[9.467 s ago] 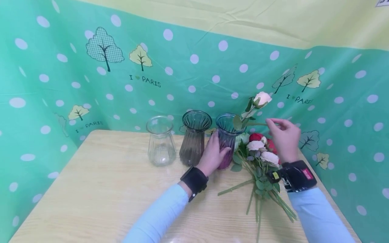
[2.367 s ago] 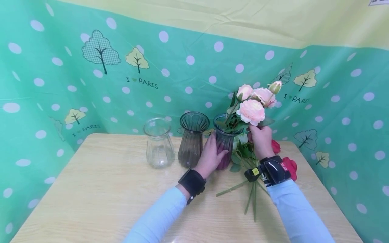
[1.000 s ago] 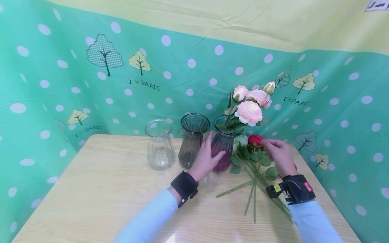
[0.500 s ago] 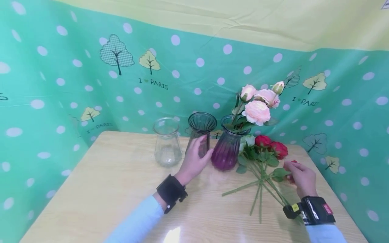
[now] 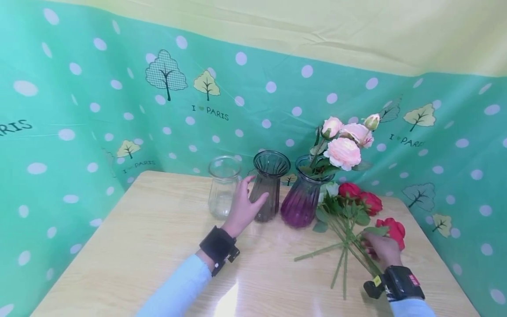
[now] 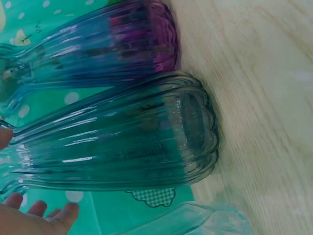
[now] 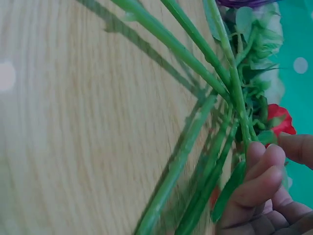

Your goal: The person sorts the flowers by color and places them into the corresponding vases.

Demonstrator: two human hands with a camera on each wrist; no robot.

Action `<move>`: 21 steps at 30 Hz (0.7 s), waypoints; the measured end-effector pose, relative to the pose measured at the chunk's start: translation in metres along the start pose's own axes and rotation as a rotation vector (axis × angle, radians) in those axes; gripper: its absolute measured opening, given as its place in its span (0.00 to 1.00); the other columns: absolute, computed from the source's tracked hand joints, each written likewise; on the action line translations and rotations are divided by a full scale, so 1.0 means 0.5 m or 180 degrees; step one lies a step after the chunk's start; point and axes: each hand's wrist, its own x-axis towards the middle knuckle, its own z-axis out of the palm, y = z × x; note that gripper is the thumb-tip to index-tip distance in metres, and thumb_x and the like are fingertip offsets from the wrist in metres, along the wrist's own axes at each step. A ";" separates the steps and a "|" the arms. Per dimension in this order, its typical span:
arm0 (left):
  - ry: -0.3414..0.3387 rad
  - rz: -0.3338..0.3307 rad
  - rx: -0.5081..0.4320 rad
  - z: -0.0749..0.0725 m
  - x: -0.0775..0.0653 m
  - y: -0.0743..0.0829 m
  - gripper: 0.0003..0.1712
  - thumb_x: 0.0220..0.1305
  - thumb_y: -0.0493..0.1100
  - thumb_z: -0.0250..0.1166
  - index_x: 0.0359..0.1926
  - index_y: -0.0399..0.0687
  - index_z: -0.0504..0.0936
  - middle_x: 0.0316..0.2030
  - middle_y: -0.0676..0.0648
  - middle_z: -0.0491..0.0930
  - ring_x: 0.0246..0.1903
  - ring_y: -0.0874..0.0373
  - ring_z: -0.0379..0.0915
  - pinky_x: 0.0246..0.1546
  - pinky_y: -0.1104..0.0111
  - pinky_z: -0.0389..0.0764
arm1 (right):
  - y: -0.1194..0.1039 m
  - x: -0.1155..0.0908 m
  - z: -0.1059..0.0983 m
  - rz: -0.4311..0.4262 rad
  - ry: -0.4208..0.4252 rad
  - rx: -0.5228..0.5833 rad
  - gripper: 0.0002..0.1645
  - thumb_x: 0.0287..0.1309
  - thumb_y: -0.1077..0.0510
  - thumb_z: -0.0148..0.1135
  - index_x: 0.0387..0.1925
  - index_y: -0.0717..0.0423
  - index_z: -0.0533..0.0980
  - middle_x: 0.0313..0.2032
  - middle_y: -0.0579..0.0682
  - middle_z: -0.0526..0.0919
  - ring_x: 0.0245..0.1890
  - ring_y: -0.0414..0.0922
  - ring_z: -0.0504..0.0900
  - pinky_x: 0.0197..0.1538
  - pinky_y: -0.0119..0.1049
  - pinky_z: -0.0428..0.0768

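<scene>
My left hand (image 5: pixel 242 212) is beside the smoky grey glass vase (image 5: pixel 269 200), thumb and fingers spread. In the left wrist view, fingers (image 6: pixel 63 218) and thumb sit on opposite sides of this vase's neck (image 6: pixel 19 156), with a visible gap on the finger side. My right hand (image 5: pixel 383 250) is low by the nearest red rose (image 5: pixel 393 232). In the right wrist view its curled fingers (image 7: pixel 259 188) meet green stems (image 7: pixel 237 93); the thumb is slightly apart, and whether they pinch is hidden. Pink artificial flowers (image 5: pixel 343 153) stand in the purple-blue vase (image 5: pixel 299 207).
A clear glass vase (image 5: pixel 222 198) stands left of the grey one. Two more red roses (image 5: pixel 370 202) and a pale flower (image 5: pixel 329 190) lie at the back right, their stems crossing toward the front. Polka-dot cloth (image 5: pixel 190 149) hangs behind the wooden table (image 5: pixel 130 255).
The pink flowers went into the purple-blue vase and were let go. My left hand left that vase and moved left to the grey one; my right hand moved down and right to the red rose.
</scene>
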 end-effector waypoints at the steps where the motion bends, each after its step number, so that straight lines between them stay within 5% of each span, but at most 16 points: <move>1: -0.0001 -0.0031 0.0045 0.003 0.003 -0.001 0.41 0.57 0.51 0.66 0.66 0.40 0.59 0.64 0.39 0.62 0.64 0.44 0.60 0.64 0.50 0.67 | 0.001 0.002 0.003 0.0022 0.0003 0.0002 0.24 0.57 0.47 0.60 0.41 0.66 0.78 0.19 0.41 0.81 0.19 0.36 0.77 0.24 0.30 0.79; 9: -0.0130 -0.0351 0.0095 0.028 0.024 -0.014 0.53 0.55 0.56 0.67 0.72 0.47 0.46 0.71 0.41 0.50 0.68 0.45 0.53 0.68 0.51 0.60 | 0.005 0.018 0.012 0.0123 0.0013 0.0059 0.22 0.55 0.49 0.61 0.38 0.66 0.77 0.16 0.42 0.80 0.17 0.36 0.77 0.22 0.29 0.79; 21: -0.0243 -0.0374 0.0187 0.039 0.032 -0.025 0.49 0.58 0.54 0.64 0.72 0.43 0.48 0.71 0.38 0.52 0.70 0.46 0.50 0.70 0.52 0.57 | 0.010 0.019 0.007 0.0283 -0.0140 0.0323 0.14 0.57 0.52 0.60 0.30 0.61 0.78 0.15 0.45 0.81 0.16 0.36 0.77 0.21 0.28 0.79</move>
